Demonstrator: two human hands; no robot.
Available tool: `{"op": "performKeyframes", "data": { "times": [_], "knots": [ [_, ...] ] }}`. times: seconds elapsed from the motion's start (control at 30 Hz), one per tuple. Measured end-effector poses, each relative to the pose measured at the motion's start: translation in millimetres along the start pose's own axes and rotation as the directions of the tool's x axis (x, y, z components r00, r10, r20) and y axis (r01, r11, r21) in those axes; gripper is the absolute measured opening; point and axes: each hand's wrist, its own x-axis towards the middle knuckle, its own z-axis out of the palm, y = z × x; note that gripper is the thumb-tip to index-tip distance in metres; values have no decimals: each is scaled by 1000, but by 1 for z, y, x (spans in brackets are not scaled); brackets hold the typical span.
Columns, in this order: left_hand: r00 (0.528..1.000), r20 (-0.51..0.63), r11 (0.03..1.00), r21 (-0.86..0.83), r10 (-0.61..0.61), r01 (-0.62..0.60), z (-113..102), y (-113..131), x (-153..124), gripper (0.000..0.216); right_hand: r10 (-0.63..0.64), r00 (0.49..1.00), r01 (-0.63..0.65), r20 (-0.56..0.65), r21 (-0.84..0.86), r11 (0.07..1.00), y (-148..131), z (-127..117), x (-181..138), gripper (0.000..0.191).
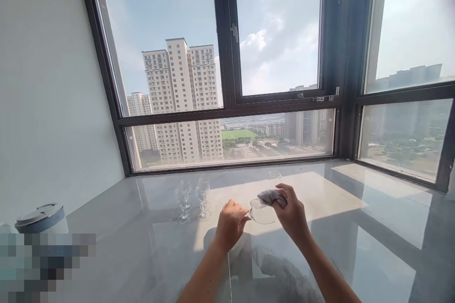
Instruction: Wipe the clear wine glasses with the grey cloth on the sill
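Note:
A clear glass cup [263, 217] is tilted in front of me above the shiny grey surface. My left hand [230, 223] is closed on its left side, fingers pinched at what looks like a handle. In my right hand [290, 208] is a bunched grey-white cloth [270, 197], gripped between thumb and fingers. The cloth touches the cup's upper edge. Just beyond the right hand stands another clear glass [275, 175], its lower part hidden by the hand and cloth. Left of my hands, several small stemmed glasses [183, 199] stand upright in a group.
The glossy grey surface [149, 255] reflects sunlight and runs back to a dark-framed window [227, 112]. At the far left, a white container with a blue band [42, 218] stands beside a pale wall [42, 90]. A pixelated patch hides the lower left corner.

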Motion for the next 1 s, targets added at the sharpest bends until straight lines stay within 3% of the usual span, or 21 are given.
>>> {"op": "performKeyframes", "data": {
  "times": [0.17,0.3,0.37,0.5,0.67,0.77,0.9,1.0],
  "knots": [
    [992,-78,995,25,-95,97,7,-8,-4,11,-10,997,11,81,-7,1000,-12,6,24,41],
    [988,-104,993,-5,-117,117,13,-9,-4,12,-64,990,66,126,-9,998,-14,5,17,39],
    [990,-95,994,-16,-105,104,18,-8,-3,15,-45,995,45,91,-2,999,-8,3,3,37],
    [991,-83,994,-40,-105,102,28,-6,-1,17,100,982,-98,-158,16,995,9,3,-29,37],
    [987,-96,989,-85,-130,122,33,-6,1,19,91,991,-92,-94,-3,996,19,3,-44,38],
    [989,-83,986,-115,-127,117,31,-7,2,20,114,984,-119,-137,-31,992,22,-1,-42,40],
    [987,-85,983,-136,-133,121,29,-8,3,23,42,983,-56,-176,-73,996,28,-4,-38,36],
    [986,-81,983,-123,-144,134,28,-9,3,18,19,992,-31,-126,-93,995,28,-3,-38,31]
  ]
}}
